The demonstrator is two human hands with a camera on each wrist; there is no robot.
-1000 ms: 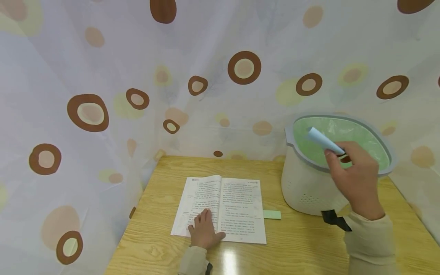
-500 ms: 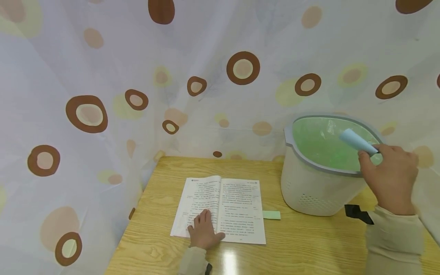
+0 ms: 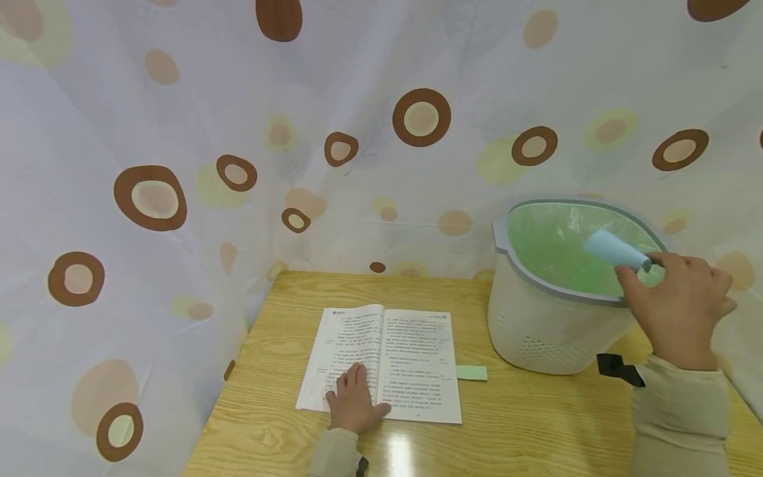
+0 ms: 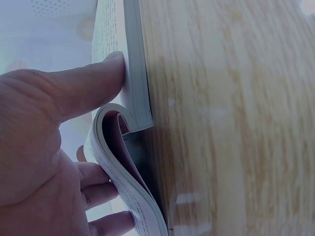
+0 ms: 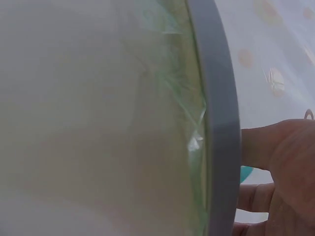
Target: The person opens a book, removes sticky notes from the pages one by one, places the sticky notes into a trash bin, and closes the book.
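Observation:
An open book [image 3: 417, 364] of printed text lies on the wooden table. Spread across its lower middle is my left hand [image 3: 353, 404], fingers on the left page and thumb by the right page's lower edge. The left wrist view shows the thumb [image 4: 93, 83] on one side of the curved spine fold and the fingers on the other. My right hand [image 3: 682, 301] pinches a light blue tapered roll [image 3: 616, 250], like curled paper, between thumb and fingers. The roll points up and left, over the opening of a white bin [image 3: 536, 331]. In the right wrist view, the bin's rim [image 5: 219, 118] hides the fingertips.
A green plastic bag lines the bin [image 3: 548, 245], which has a grey rim and small holes low in its wall. From the book's right edge sticks a pale green strip [image 3: 472, 372]. A dotted white curtain [image 3: 238, 99] stands behind and at both sides.
My right hand has moved right with the blue roll, from the bin's middle to its right side, then turned the roll slightly. The left hand keeps its place on the book.

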